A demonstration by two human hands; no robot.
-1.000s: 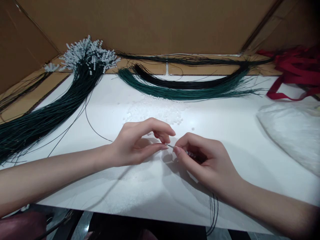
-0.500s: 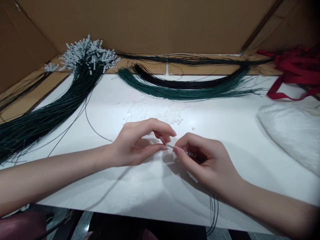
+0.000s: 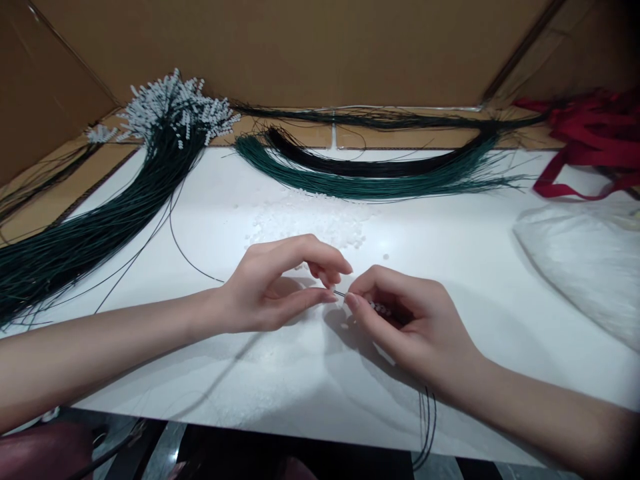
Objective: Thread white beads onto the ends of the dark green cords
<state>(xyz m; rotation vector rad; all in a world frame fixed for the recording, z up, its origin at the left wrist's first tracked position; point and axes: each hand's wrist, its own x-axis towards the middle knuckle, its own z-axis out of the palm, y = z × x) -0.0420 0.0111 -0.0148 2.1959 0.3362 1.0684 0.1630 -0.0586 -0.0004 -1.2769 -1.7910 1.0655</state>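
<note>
Just this side of the bead pile (image 3: pixel 310 223), the right hand (image 3: pixel 415 327) is gripping the cord (image 3: pixel 341 293), its tip pointing sideways at the left hand (image 3: pixel 270 293), which is pinching fingertips together right there, contents too tiny to tell

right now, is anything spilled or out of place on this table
Loose white beads lie scattered on the table just beyond the left hand, one stray off to the right. The right hand pinches a thin cord.
</note>
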